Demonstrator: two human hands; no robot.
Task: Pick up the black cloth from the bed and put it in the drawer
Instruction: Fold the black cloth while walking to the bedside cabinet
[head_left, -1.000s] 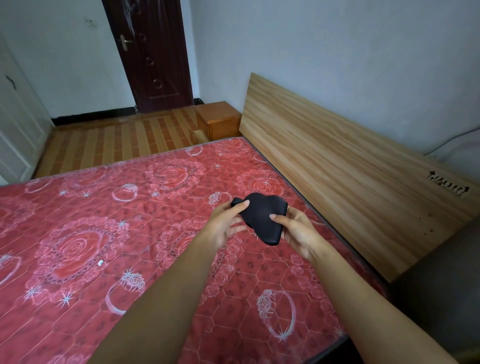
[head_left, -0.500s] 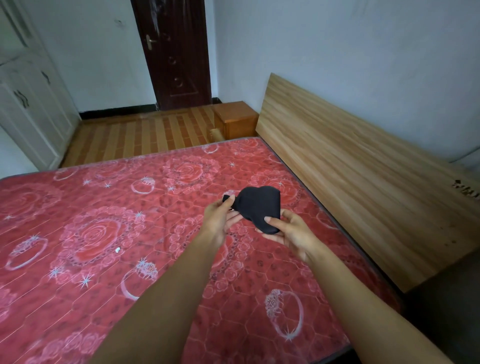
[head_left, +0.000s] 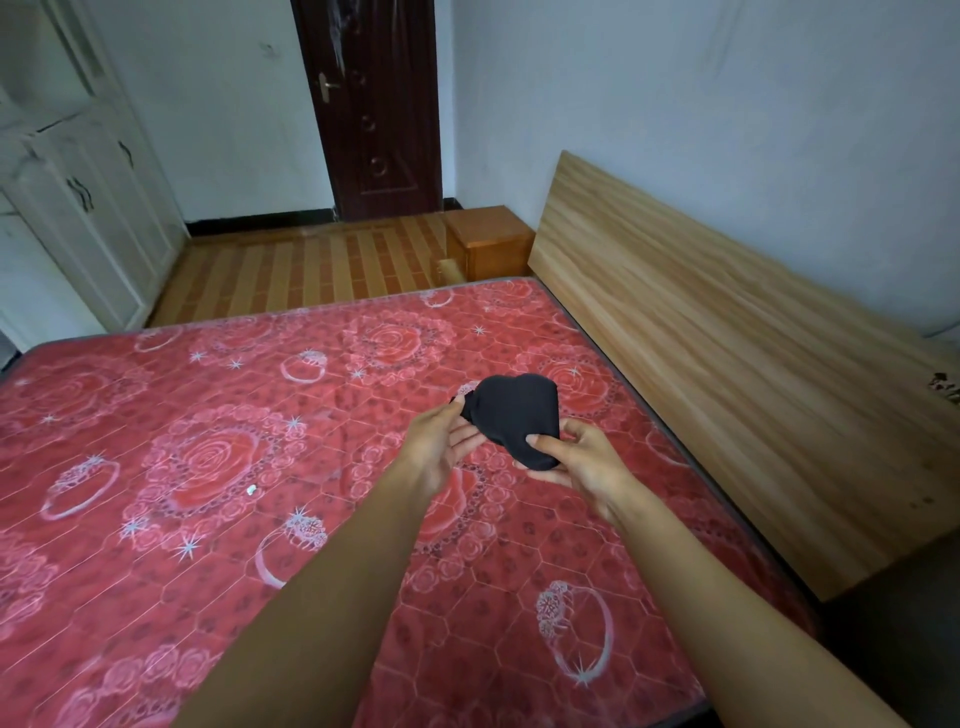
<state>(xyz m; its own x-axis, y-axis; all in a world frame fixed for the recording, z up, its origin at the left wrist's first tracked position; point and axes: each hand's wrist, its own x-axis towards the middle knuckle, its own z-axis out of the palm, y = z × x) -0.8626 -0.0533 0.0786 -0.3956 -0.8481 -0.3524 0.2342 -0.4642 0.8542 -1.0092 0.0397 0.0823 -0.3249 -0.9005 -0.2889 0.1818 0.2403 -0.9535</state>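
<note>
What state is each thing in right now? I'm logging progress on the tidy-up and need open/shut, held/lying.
black cloth: bunched, held above the bed by both hands
left hand: fingers under the cloth's left end
right hand: thumb pinching the cloth's lower edge
door: shut
bedside cabinet: drawer partly pulled out
wardrobe: doors shut

A plain black cloth (head_left: 511, 415) shows against the bed (head_left: 208, 467) with its red mattress of pink roses, rings and white sparkles, beside a light wood-grain headboard (head_left: 727, 353), an orange-brown nightstand (head_left: 488, 241), a dark brown door (head_left: 376, 104) and white cabinets (head_left: 88, 208).
</note>
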